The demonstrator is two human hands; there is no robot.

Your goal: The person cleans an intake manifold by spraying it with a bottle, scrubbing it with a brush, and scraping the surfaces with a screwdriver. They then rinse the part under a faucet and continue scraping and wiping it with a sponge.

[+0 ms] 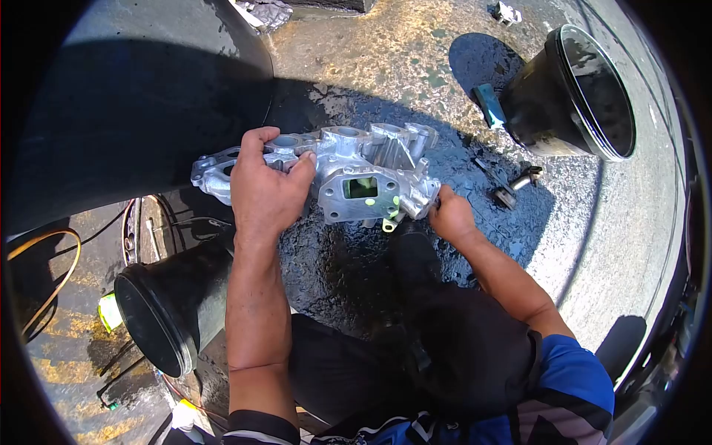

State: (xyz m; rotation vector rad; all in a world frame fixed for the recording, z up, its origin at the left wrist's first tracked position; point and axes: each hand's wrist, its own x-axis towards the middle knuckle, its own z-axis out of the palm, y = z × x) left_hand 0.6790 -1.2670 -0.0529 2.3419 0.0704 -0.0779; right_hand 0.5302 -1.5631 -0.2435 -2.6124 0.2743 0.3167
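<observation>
A silvery cast-metal intake manifold [345,165] is held up above the wet ground in the middle of the head view. Several round port openings line its top side, and a flat flange with a rectangular hole faces me. My left hand [268,178] is closed around the manifold's left part, its thumb and a finger over the upper side. At the right end, my right hand [452,213] grips the casting, with some of its fingers hidden behind the metal.
A black bucket [519,104] lies tilted at upper right, a blue block [489,106] beside it. Nearby is a dark brush-like tool [508,194]. Another black bucket [159,326] lies on its side at lower left. A large dark drum [148,96] fills the upper left.
</observation>
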